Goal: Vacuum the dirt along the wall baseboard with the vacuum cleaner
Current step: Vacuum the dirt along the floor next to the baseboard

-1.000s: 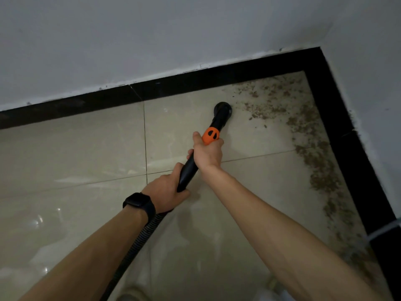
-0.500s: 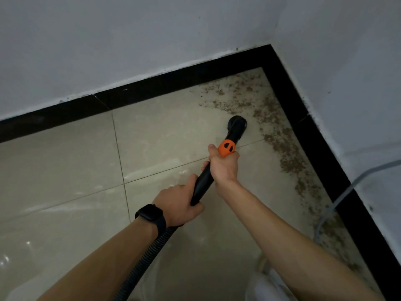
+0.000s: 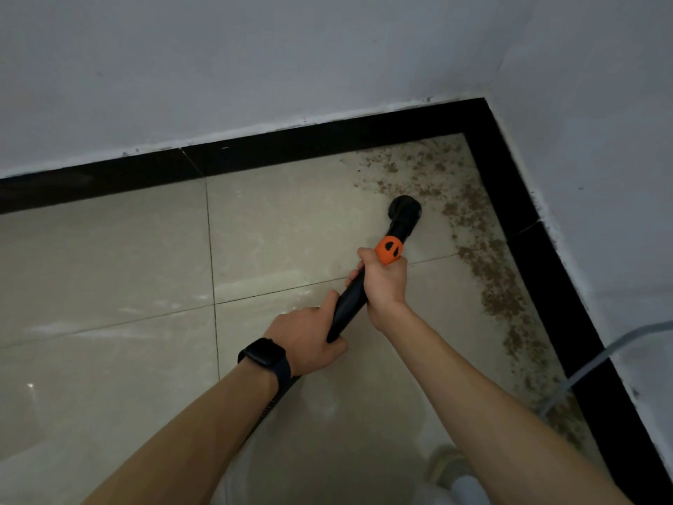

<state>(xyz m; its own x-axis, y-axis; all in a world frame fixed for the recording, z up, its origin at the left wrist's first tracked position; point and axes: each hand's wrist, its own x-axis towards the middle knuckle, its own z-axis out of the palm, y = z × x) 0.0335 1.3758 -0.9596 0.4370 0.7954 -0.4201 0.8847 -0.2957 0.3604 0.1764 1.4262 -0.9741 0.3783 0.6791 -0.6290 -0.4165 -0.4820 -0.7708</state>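
Left hand (image 3: 309, 338) and right hand (image 3: 386, 284) grip the wand (image 3: 349, 300); its nozzle (image 3: 405, 209) may scatter dirt (image 3: 460, 216) at 3 o'clock if pushed fast.

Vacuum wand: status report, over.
Left hand, right hand grip vacuum wand. Nozzle at dirt edge, baseboard strip uncleaned. Grey cable crosses dirt near right wall.

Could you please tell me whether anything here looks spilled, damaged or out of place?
Yes: brown dirt lies strewn over the floor in the corner and along the right baseboard, beyond the nozzle. A grey cable trails across that baseboard onto the floor.
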